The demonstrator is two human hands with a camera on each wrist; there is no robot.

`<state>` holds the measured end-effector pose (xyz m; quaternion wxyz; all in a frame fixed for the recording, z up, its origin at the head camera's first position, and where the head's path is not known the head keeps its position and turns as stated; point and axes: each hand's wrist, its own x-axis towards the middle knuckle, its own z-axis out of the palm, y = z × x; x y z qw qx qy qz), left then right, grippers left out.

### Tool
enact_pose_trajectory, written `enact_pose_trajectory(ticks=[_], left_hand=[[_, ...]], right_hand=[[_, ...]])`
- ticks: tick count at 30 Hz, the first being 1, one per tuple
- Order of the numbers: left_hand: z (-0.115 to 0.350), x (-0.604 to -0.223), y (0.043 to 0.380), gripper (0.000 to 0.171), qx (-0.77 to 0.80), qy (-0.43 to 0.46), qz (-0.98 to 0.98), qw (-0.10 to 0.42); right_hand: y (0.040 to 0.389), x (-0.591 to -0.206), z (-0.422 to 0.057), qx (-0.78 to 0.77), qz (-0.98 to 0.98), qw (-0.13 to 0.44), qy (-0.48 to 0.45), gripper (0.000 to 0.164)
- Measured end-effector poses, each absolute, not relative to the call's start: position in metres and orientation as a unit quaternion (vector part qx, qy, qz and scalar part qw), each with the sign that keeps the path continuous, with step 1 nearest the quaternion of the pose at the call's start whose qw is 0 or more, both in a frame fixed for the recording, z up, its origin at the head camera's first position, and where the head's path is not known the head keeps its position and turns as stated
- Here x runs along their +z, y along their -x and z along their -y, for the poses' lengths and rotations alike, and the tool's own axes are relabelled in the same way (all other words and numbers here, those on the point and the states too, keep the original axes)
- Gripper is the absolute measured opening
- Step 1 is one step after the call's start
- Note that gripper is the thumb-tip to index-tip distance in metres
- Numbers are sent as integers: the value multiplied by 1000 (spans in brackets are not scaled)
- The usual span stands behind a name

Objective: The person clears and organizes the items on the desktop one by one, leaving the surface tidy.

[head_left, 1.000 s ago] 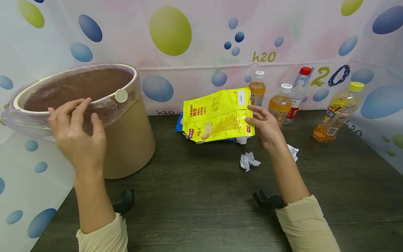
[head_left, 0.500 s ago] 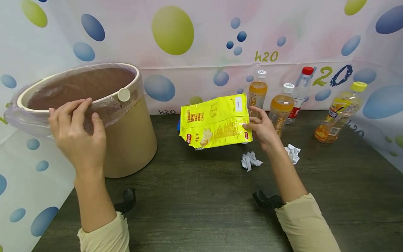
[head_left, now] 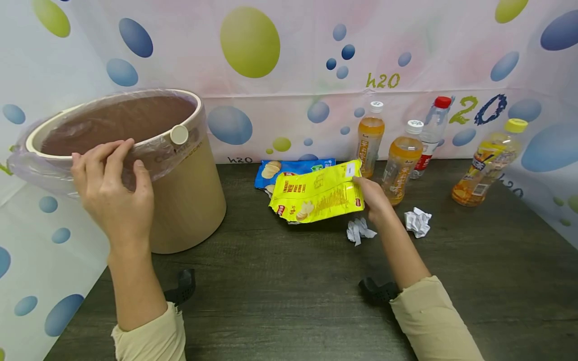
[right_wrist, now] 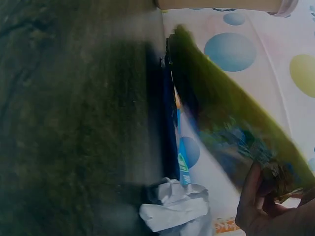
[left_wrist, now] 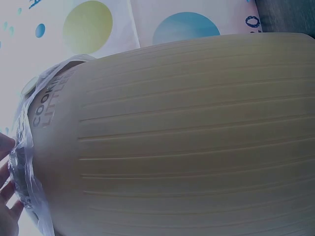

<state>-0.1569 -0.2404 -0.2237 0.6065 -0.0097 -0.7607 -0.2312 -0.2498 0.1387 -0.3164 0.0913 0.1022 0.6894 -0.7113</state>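
Observation:
My right hand (head_left: 371, 194) pinches the right edge of a yellow snack bag (head_left: 320, 193), which tilts above the table. Seen from the right wrist, the right fingers (right_wrist: 251, 189) press on the crinkled end of the bag. Behind it lies a blue snack bag (head_left: 311, 165), partly covered by the yellow one. Over at the left, my left hand (head_left: 115, 188) grips the near rim of a beige trash bin (head_left: 191, 200) lined with a clear plastic bag (head_left: 158, 163). The left wrist view catches only left fingers (left_wrist: 5, 169) at the lined rim, beside the bin's ribbed wall.
Two crumpled papers, one nearer (head_left: 358, 230) and one further right (head_left: 417, 222), lie below the bottles. Two orange drink bottles (head_left: 370, 140) stand at the back, with a red-capped bottle (head_left: 433, 130) behind and a yellow-capped bottle (head_left: 487, 163) at right. A patterned backdrop borders the dark table (head_left: 280, 296).
My right hand has lowered the yellow snack bag, which now lies flatter to the view, and more of the blue bag shows behind it. The left hand keeps its place on the rim.

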Motion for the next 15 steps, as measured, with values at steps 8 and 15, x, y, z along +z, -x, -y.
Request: enact_pose_trajectory(ticks=[8,15], left_hand=[[236,-221,153,26,-237,6,762,603],[240,-224,157,26,-230,8,762,605]], right_hand=[[253,-324,-139,-731,-668,63,-126,49],[252,-323,-139,-743,-658,81,-95,52]])
